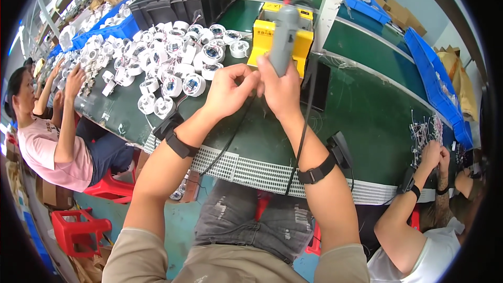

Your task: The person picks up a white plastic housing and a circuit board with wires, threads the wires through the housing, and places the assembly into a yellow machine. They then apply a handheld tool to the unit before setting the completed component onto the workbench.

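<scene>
My right hand [283, 91] is wrapped round a grey electric screwdriver [284, 39], held almost upright in the picture with its far end blurred. A dark cable runs down along my right forearm. Close beside it, my left hand [230, 90] is closed with thumb and fingers pinched together near my right thumb; whatever it pinches is hidden. Just beyond the tool sits a yellow box-shaped machine [260, 39], partly covered by it. Left of my hands lies a heap of round white plastic housings [172, 86], several with blue circuit boards and wires inside.
A black crate [157, 9] stands behind the heap on the green table [361, 120]. A dark flat object [319, 88] lies right of the machine. Co-workers sit at left and right, one handling wired parts [422, 131]. Blue trays [437, 81] line the right; a red stool [78, 230] stands lower left.
</scene>
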A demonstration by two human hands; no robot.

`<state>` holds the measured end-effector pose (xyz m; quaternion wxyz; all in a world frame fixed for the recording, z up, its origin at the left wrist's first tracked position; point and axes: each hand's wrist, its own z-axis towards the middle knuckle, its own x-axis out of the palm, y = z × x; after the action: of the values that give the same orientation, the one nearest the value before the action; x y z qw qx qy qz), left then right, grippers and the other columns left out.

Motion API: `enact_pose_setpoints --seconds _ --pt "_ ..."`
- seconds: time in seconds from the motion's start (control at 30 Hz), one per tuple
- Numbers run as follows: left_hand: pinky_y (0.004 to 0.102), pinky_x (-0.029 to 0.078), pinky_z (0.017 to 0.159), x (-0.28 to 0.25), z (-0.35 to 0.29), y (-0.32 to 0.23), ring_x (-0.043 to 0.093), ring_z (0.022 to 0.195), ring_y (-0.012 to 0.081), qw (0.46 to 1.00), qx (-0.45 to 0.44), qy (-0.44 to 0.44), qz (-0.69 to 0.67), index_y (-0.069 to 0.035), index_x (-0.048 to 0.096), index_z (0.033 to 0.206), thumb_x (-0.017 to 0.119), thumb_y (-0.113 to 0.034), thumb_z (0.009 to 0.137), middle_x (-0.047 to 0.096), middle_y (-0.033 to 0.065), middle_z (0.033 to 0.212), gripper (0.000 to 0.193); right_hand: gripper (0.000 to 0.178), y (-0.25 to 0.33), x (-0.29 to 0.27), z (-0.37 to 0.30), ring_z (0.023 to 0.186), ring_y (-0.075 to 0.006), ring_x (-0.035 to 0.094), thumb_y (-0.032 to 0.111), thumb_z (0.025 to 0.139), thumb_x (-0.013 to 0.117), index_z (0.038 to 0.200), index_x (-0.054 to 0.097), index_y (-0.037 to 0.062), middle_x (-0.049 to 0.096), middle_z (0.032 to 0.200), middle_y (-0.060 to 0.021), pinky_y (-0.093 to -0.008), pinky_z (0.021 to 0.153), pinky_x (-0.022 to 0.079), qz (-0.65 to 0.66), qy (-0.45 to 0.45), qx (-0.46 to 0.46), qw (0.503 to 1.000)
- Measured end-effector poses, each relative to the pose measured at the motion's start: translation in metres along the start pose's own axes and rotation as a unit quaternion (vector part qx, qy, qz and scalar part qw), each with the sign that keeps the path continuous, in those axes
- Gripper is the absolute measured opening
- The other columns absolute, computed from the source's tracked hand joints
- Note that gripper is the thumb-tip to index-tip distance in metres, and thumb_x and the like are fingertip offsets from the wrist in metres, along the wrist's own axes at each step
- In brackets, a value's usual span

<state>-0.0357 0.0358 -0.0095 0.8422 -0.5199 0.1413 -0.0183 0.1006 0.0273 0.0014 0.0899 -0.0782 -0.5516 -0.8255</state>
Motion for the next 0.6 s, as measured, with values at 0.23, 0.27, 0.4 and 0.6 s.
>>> enact_pose_setpoints --seconds 0.23,0.27,0.4,0.6 --pt "0.0222 0.048 0.056 0.001 0.001 0.01 0.057 0.059 0.0078 0.992 -0.06 0.017 -0.108 0.001 0.057 0.076 0.054 -0.01 0.094 0.063 0.0056 0.067 0.021 0.021 0.0 0.006 -0.007 0.053 -0.0079 0.053 0.021 0.089 0.064 0.096 0.057 0.0019 0.058 0.07 -0.0041 -0.0232 0.048 0.042 -0.01 0.016 0.045 0.999" --pt "0.0217 0.047 0.056 0.001 0.002 0.012 0.057 0.059 0.0075 0.992 -0.05 0.004 -0.119 0.001 0.057 0.078 0.053 -0.011 0.094 0.063 0.0049 0.067 0.02 0.022 0.001 0.01 -0.009 0.057 -0.007 0.054 0.019 0.088 0.065 0.097 0.057 0.0015 0.059 0.072 -0.0044 -0.0228 0.051 0.043 -0.032 -0.031 -0.029 0.999" --pt "0.0213 0.047 0.056 0.001 0.003 0.009 0.056 0.059 0.0068 0.994 -0.037 -0.001 -0.103 0.001 0.057 0.079 0.053 -0.012 0.095 0.062 0.004 0.069 0.021 0.023 0.008 0.01 -0.011 0.06 -0.0064 0.055 0.017 0.085 0.068 0.097 0.057 0.0012 0.061 0.075 -0.0026 -0.0231 0.055 0.045 -0.109 -0.059 -0.089 0.988" --pt "0.0226 0.047 0.055 0.001 0.001 0.015 0.057 0.059 0.0079 0.995 -0.043 -0.004 -0.095 0.001 0.057 0.08 0.053 -0.015 0.096 0.062 0.0043 0.067 0.023 0.024 -0.011 0.005 -0.006 0.055 -0.0063 0.054 0.015 0.087 0.066 0.102 0.053 0.0021 0.059 0.073 -0.0015 -0.0208 0.05 0.044 -0.061 -0.004 -0.029 0.998"
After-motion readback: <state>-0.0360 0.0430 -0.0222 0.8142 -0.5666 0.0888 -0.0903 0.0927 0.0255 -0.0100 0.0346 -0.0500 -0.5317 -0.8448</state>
